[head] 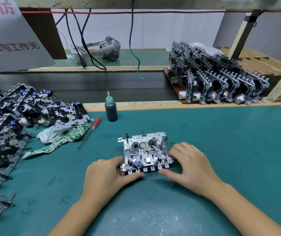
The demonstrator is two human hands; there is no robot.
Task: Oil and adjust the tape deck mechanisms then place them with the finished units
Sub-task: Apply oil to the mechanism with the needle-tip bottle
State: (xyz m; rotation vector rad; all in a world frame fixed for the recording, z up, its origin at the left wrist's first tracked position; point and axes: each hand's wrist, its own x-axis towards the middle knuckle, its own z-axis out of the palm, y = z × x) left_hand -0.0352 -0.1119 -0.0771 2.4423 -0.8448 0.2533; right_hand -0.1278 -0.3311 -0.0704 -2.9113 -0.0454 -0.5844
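We note left hand and right hand grasping tape deck mechanism; advise steady hold; oil bottle at 11 o'clock.

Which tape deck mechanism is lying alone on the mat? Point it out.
The tape deck mechanism held between the left hand and right hand; the others sit in the left pile and the stacked rows.

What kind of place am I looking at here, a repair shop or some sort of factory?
Most likely a small factory assembly bench. A heap of tape deck mechanisms waits at the left, neat rows of finished units stand at the back right, and an oil bottle and screwdriver lie on the green work mat.
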